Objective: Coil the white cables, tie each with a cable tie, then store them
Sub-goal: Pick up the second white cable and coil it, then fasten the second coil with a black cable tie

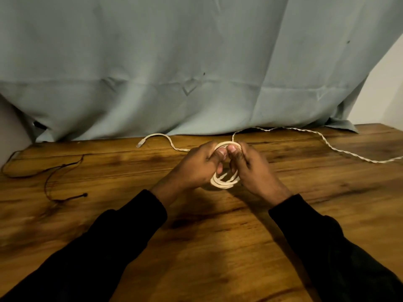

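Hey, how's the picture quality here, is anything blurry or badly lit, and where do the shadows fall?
Head view: dim, warm light; the black sleeves lose all detail. Soft shadows lie on the wooden table under the forearms. The white cable coil and both hands, left and right, look slightly soft. Wide-angle distortion bows the table's far edge; no glare.

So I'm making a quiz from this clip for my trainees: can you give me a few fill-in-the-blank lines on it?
1. Both hands hold a ____ of white cable.
2. The table is made of ____.
3. The thin dark cord lies to the ____ of the left hand.
4. Both sleeves are ____.

Missing words: coil; wood; left; black
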